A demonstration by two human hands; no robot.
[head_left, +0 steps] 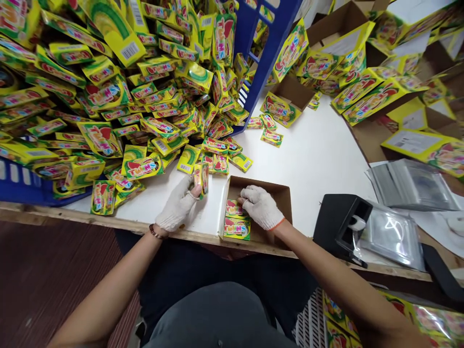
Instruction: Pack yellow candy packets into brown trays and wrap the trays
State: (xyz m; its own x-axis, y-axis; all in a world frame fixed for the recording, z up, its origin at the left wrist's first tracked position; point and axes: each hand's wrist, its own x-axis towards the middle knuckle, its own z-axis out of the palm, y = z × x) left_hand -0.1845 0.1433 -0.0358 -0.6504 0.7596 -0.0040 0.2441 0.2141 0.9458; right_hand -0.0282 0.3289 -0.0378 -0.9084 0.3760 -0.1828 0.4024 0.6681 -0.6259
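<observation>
Both my hands wear white gloves with bare fingertips. My left hand (181,200) is closed around a small yellow candy box (201,180), held upright just left of the open carton. My right hand (261,207) reaches into the brown-lined display carton (286,193) at the table's front edge. Its fingers bend down over a small candy box (234,208) in the carton's left part; whether they grip it is hard to make out. Nearer to me in the carton lies another candy box (237,228), printed side up.
A blue crate (268,48) tipped toward me spills many candy boxes (105,137) on the left. At right stand a black tape dispenser (333,222) and clear plastic sleeves (409,183). Open display cartons (377,94) pile up behind them.
</observation>
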